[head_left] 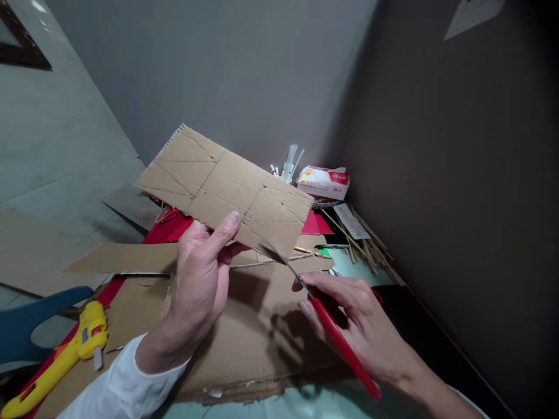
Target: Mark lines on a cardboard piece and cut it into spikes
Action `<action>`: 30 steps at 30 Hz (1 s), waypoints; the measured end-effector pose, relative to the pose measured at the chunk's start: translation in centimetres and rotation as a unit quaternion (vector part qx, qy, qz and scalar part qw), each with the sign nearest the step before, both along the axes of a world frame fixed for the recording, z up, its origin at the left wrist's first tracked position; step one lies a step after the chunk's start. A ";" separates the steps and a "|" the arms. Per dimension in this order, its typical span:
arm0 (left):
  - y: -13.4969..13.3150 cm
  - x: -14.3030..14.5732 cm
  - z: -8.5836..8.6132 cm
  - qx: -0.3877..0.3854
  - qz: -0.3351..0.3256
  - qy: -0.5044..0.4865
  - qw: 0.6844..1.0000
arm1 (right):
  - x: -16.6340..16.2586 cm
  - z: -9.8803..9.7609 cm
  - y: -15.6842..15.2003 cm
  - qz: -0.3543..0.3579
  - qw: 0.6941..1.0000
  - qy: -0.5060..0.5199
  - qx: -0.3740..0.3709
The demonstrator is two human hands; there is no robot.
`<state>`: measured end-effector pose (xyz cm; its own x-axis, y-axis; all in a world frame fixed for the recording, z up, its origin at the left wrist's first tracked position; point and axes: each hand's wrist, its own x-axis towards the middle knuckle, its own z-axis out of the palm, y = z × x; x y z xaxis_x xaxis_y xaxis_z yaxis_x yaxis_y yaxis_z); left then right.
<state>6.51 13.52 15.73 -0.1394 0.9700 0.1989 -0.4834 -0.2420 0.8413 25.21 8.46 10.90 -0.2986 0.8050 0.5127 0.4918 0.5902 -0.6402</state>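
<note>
My left hand (205, 267) pinches the lower edge of a flat cardboard piece (222, 180), its thumb on the face and its fingers behind. Dark pencil lines and slanting marks cross that face, and the piece tilts down to the right. In my right hand (353, 314) is a pair of scissors (336, 346) with red handles. Their metal blades point up and left and meet the cardboard's lower edge near its right corner. I cannot tell how far the blades are parted.
Larger cardboard sheets (244, 361) lie beneath my hands. A yellow glue gun (82, 343) rests at the left beside a blue curved object (35, 320). Behind are white straws (290, 163), a tissue pack (324, 183) and several thin wooden sticks (371, 244). Grey walls close off the back and right.
</note>
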 end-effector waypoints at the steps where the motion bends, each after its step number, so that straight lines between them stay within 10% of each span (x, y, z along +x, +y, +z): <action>1: 0.0 0.0 0.0 0.003 0.000 -0.003 1.000 | 0.0 0.0 0.0 0.002 1.000 0.000 0.005; 30: -0.7 0.7 -0.6 0.010 -0.029 0.050 0.998 | 0.1 0.7 0.2 0.067 0.972 0.053 -0.221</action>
<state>7.19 12.79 15.16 -0.0625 0.9715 0.2286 -0.4109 -0.2337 0.8812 25.28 8.66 11.64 -0.3801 0.9112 0.1591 0.3481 0.3003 -0.8881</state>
